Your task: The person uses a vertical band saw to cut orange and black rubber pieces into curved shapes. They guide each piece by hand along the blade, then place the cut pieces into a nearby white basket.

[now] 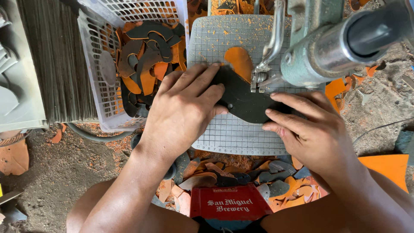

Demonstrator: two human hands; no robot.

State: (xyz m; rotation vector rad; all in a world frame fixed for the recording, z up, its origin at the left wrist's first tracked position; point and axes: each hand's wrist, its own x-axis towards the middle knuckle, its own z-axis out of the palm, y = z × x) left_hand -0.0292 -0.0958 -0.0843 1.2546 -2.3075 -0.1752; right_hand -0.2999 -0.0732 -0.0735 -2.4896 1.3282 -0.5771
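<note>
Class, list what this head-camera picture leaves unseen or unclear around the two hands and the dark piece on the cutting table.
- Dark curved piece: its left end is covered by the left hand, its right end by the right hand.
- Cutting tip of the green machine: too small to make out its blade.
- Machine body: cut off by the top and right edges.
- White basket: the pile of cutouts hides its bottom.

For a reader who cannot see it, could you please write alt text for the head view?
Both hands, left hand and right hand, press a dark curved piece flat on a gridded mat beneath a machine head. A white basket of offcuts sits left.
</note>
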